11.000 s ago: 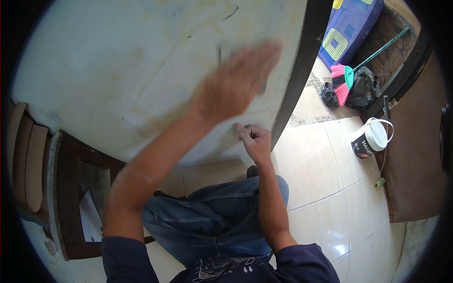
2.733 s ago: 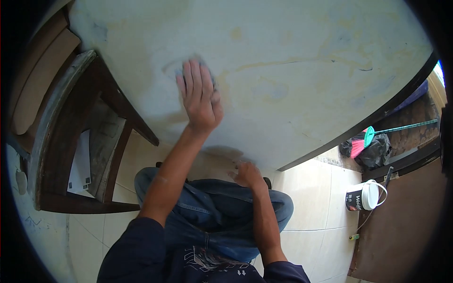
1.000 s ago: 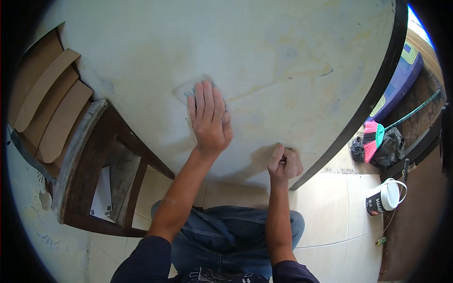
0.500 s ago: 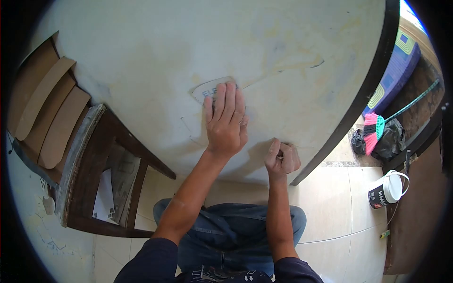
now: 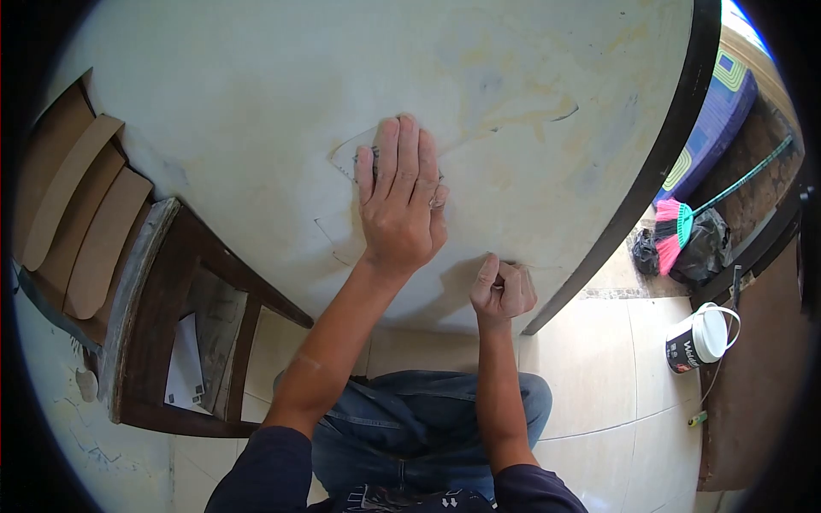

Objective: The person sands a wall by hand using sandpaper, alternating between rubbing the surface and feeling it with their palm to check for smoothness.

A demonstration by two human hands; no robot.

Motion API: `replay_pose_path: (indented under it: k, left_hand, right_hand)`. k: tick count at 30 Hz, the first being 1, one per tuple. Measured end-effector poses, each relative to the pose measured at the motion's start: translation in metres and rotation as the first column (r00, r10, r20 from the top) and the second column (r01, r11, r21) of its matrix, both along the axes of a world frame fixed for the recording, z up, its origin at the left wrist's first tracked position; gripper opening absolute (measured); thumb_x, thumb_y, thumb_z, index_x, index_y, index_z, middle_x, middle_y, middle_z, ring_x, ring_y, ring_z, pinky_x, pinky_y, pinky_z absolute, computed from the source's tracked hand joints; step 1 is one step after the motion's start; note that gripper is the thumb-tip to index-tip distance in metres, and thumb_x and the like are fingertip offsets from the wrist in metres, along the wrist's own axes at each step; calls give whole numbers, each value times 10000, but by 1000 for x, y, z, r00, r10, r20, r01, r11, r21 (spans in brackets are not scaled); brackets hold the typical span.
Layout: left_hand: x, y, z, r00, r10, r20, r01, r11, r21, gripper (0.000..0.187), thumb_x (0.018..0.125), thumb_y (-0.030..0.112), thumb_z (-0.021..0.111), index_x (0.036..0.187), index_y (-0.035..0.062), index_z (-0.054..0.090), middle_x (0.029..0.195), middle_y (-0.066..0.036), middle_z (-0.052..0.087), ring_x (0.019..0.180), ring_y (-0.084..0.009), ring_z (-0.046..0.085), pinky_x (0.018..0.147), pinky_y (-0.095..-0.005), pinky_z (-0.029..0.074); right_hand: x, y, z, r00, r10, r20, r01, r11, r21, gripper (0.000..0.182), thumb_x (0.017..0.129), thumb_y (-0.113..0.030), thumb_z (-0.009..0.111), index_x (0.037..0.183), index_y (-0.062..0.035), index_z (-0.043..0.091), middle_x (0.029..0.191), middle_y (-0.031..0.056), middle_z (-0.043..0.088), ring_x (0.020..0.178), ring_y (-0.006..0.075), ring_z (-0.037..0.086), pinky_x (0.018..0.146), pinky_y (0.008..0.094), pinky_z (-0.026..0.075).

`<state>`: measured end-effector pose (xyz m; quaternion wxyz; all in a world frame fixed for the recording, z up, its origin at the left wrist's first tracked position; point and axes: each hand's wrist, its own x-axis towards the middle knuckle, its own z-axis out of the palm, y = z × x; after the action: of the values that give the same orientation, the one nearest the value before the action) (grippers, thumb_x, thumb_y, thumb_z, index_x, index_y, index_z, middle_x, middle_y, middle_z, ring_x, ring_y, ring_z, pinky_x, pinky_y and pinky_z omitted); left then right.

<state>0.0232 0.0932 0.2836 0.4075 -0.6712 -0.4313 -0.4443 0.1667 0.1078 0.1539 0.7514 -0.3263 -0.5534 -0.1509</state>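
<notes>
My left hand (image 5: pixel 396 192) lies flat on a piece of sandpaper (image 5: pixel 344 154) against a pale, patched wall (image 5: pixel 282 111). Its fingers are stretched out and cover most of the sheet, leaving the left corner and part of the printed backing showing. Lower and to the right, my right hand (image 5: pixel 504 286) is closed in a fist beside the wall, with the thumb pointing up. Whatever is inside that fist, if anything, stays hidden. Yellowish filler patches and a few dark scratches mark the wall around both hands.
A dark wooden chair (image 5: pixel 224 256) stands at left by curved brown panels (image 5: pixel 73 197). Dark trim (image 5: pixel 658 162) edges the wall at right. Beyond are a pink broom (image 5: pixel 671 231), a black plastic bag (image 5: pixel 705 244) and a white-lidded bucket (image 5: pixel 697 338) on the tiled floor (image 5: pixel 590 385).
My left hand has slid up the wall and now covers more of the sandpaper, including most of its lettering. My right hand keeps its place and its fist. The view has shifted slightly.
</notes>
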Motion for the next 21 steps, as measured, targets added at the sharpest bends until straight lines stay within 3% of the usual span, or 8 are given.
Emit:
replay_pose_path:
  k: [3, 7, 11, 14, 17, 21]
  left_hand:
    - [6, 1, 19, 1000, -1, 7, 0, 999, 42, 506, 1023, 208, 360, 1416, -106, 423, 1504, -294, 379, 1429, -459, 310, 1169, -552, 163]
    - [20, 15, 93, 998, -44, -40, 51, 980, 193, 515, 1020, 210, 367, 1420, -112, 405, 1506, -295, 373, 1427, -457, 314, 1149, -558, 219]
    - [26, 27, 156, 992, 15, -126, 36, 918, 395, 481, 1018, 181, 410, 1389, -123, 445, 1446, -312, 444, 1380, -439, 405, 1119, -565, 314]
    - [33, 10, 147, 986, 145, -84, -119, 959, 258, 494, 1007, 164, 443, 1406, -125, 415, 1471, -314, 408, 1397, -437, 379, 1132, -547, 310]
    - [24, 18, 101, 999, -12, -33, 19, 974, 227, 521, 1016, 201, 370, 1439, -104, 384, 1517, -294, 356, 1422, -471, 313, 1142, -562, 235]
    - [16, 16, 59, 996, -69, 54, 55, 973, 224, 520, 1013, 189, 377, 1452, -88, 379, 1522, -292, 349, 1414, -495, 309, 1146, -561, 232]
  right_hand:
    - [-1, 1, -3, 1000, -7, -9, 7, 1000, -5, 196, 795, -22, 723, 699, -95, 568, 497, 3, 456, 403, 171, 446, 405, 281, 347]
    - [0, 1, -2, 1000, -5, 4, 5, 1000, 0, 194, 793, -20, 722, 694, -90, 570, 499, 7, 464, 405, 173, 451, 406, 280, 350]
    - [1, 1, -2, 1000, 9, -6, -9, 1000, 1, 194, 792, -18, 719, 691, -89, 569, 500, 9, 470, 407, 172, 455, 406, 278, 353]
    - [0, 0, -2, 1000, 19, -16, -19, 1000, -9, 194, 791, -17, 719, 689, -89, 570, 501, 10, 472, 408, 171, 457, 406, 278, 354]
    - [1, 0, 2, 999, 26, -19, -26, 1000, -1, 195, 790, -17, 719, 687, -87, 569, 500, 6, 472, 409, 168, 457, 408, 278, 355]
    - [3, -4, 3, 999, 49, -19, -49, 999, -5, 204, 794, -17, 718, 683, -92, 564, 496, 0, 464, 407, 167, 453, 408, 278, 354]
